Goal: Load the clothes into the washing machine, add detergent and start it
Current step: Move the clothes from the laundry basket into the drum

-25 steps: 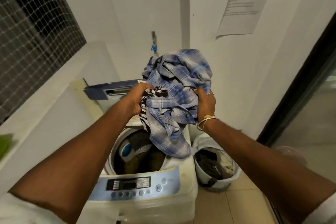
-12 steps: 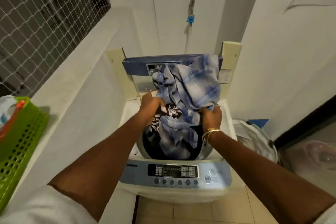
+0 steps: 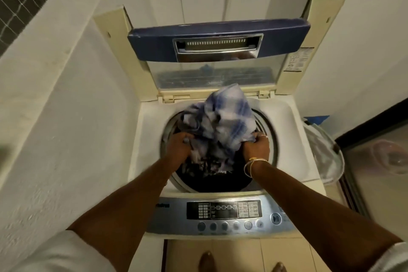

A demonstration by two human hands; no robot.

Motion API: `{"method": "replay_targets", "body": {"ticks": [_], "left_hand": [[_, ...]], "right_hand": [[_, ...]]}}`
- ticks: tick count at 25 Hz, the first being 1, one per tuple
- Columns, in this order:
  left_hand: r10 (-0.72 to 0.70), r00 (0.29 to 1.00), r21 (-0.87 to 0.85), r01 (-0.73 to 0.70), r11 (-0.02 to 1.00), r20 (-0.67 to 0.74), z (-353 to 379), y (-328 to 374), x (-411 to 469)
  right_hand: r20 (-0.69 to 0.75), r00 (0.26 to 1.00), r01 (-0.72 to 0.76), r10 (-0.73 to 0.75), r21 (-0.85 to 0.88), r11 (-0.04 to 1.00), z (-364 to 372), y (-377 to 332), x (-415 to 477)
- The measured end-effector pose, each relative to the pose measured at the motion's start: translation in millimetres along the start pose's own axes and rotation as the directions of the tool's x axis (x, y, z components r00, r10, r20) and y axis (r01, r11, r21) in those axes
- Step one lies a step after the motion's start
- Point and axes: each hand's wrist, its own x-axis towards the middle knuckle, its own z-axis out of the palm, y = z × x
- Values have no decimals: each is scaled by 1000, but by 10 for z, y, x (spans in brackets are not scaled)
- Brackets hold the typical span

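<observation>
Gripping crumpled plaid shirt (image 3: 225, 121): left hand (image 3: 179, 147), right hand (image 3: 257, 147), over round drum (image 3: 268, 139).

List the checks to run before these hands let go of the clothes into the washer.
1. Lid raised clear of the drum: ok.
2. Left hand and right hand both grip the checked shirt bundle: ok.
3. Bundle centred over the drum: ok.
4. All cloth below the drum's rim: not ok, the top bulges above it at the back.
5. Detergent at hand: cannot tell, none in view.
6. Control panel powered: cannot tell.
</observation>
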Motion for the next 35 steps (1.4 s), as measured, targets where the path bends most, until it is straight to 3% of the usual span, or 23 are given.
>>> {"method": "replay_targets", "body": {"ticks": [4, 8, 13, 16, 19, 22, 26, 30, 35], "left_hand": [[-133, 991, 62, 132, 989, 11, 12, -204, 58], [-181, 961, 156, 150, 976, 208, 75, -325, 72], [-189, 962, 99, 173, 980, 197, 55, -180, 7], [-202, 953, 127, 177, 976, 226, 26, 16, -89], [-146, 968, 91, 130, 987, 202, 51, 275, -203], [-19, 995, 48, 14, 999, 97, 150, 653, -352], [184, 983, 43, -183, 982, -8, 512, 1286, -604], [339, 941, -23, -339, 941, 16, 1308, 2210, -887], [288, 950, -99, -277, 956, 120, 2243, 2789, -988]], "right_hand": [[36, 999, -26, 29, -89, 996, 157, 117, 125], [239, 968, -24, 80, -230, 973, 388, 138, 128], [494, 857, 151, 145, -511, 846, 467, 63, 146], [597, 786, 219, 161, -512, 831, 291, 19, 71], [621, 783, 281, 25, -390, 877, -60, -97, 30], [479, 864, 257, -153, -158, 953, -538, -277, -3], [310, 919, 245, -245, 38, 969, -1129, -455, 22], [205, 962, 135, -179, 211, 968, -1934, -360, 401], [251, 965, -19, -73, 346, 938, -2806, -135, 916]]}}
